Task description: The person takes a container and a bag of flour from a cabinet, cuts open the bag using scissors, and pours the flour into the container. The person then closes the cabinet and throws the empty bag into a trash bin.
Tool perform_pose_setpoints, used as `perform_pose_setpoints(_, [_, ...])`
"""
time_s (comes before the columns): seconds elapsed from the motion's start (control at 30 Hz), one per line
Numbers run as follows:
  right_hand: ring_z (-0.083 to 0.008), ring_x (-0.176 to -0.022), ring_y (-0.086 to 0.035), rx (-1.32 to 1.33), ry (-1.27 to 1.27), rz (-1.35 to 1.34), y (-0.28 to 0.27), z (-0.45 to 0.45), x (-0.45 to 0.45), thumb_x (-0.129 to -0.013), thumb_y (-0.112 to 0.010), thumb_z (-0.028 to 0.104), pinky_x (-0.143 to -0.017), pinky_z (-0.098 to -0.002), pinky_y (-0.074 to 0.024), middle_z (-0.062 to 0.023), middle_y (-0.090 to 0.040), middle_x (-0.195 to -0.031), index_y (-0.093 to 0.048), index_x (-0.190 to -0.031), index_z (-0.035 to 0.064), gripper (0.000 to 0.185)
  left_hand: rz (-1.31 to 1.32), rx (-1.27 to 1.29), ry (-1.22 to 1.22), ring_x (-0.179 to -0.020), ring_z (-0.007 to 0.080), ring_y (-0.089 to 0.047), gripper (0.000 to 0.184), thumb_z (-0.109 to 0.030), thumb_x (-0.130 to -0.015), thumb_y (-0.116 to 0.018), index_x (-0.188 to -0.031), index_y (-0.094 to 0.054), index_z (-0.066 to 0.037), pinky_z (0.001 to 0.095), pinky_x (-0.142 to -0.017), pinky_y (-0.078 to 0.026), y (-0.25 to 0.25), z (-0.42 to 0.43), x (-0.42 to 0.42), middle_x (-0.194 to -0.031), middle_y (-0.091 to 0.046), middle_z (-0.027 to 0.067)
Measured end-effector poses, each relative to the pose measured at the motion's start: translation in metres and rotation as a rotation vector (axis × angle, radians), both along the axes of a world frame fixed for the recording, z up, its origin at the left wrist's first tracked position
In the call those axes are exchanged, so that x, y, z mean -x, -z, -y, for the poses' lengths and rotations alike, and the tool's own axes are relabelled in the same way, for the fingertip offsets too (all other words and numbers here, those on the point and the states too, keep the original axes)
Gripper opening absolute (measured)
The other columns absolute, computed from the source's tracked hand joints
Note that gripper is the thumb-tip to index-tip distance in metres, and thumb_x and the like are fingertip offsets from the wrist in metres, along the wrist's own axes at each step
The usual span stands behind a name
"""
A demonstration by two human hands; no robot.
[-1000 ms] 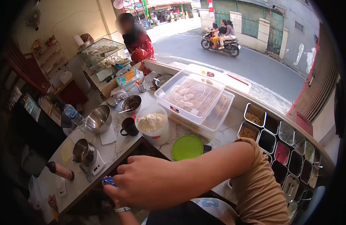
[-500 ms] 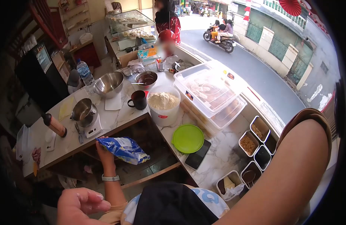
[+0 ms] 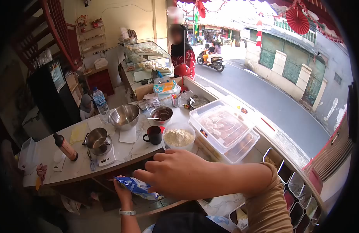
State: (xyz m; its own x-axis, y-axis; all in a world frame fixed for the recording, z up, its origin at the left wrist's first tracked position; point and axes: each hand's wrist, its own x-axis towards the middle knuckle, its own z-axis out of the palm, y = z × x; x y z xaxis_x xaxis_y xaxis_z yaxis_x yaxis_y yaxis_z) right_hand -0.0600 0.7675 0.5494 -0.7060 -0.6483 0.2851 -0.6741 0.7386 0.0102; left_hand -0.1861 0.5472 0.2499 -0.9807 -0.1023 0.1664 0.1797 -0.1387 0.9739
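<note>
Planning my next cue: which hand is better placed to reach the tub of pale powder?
Probably the right hand: it is nearer the tub of pale powder, while the left hand grips the blue packet. Whether the right also touches the packet is unclear.

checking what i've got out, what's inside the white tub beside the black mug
The white tub holds a heaped mound of pale powder. Anything beneath its surface is hidden, and the right hand blocks the tub's lower front.
</note>
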Motion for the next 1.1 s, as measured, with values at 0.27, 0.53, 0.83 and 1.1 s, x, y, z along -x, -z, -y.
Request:
perform_pose_setpoints(0.27, [-0.0248, -0.098, -0.063, 0.677, 0.366, 0.780, 0.258, -0.023, 0.039, -0.093, -0.058, 0.042, -0.084, -0.0339, -0.0514, -0.0167, -0.060, -0.113, -0.048, -0.134, 0.0054, 0.055, -0.104, 0.266, 0.274, -0.100, 0.0141, -0.055, 0.026, -0.002, -0.086, -0.063, -0.108, -0.050, -0.006, 0.0297, -0.090, -0.045, -0.036, 0.022, 0.005, -0.105, -0.057, 0.0045])
perform_pose_setpoints(0.53, [-0.0240, -0.124, -0.048, 1.630, 0.640, 1.113, 0.312, -0.003, 0.052, -0.097, -0.047, 0.051, -0.103, -0.0357, -0.0400, -0.0159, -0.044, -0.138, -0.033, -0.143, 0.0031, 0.068, -0.057, 0.151, 0.849, -0.106, 0.0118, -0.056, 0.048, 0.000, -0.076, -0.075, -0.117, -0.049, -0.003, 0.0281, -0.092, -0.048, -0.153, 0.004, 0.033, -0.113, -0.058, 0.0056])
perform_pose_setpoints(0.83, [-0.0242, -0.124, -0.049, 2.327, 0.230, 1.186, 0.259, -0.013, 0.046, -0.094, -0.049, 0.055, -0.104, -0.0404, -0.0402, -0.0108, -0.049, -0.138, -0.040, -0.139, 0.0049, 0.068, -0.113, -0.492, 1.237, -0.110, 0.0249, -0.061, 0.056, -0.046, -0.094, -0.052, -0.125, -0.047, 0.000, 0.0386, -0.092, -0.053, -0.194, -0.048, 0.080, -0.124, -0.057, 0.0195])
perform_pose_setpoints(1.1, [-0.0216, -0.091, -0.068, 2.223, 0.598, 0.688, 0.235, -0.076, 0.013, -0.095, -0.050, 0.051, -0.078, -0.0353, -0.0578, -0.0109, -0.065, -0.114, -0.053, -0.123, 0.0027, 0.056, -0.162, -0.112, 1.202, -0.119, 0.0182, -0.054, 0.067, -0.046, -0.090, -0.060, -0.135, -0.043, 0.000, 0.0313, -0.093, -0.052, -0.194, -0.084, 0.114, -0.132, -0.051, 0.0168])
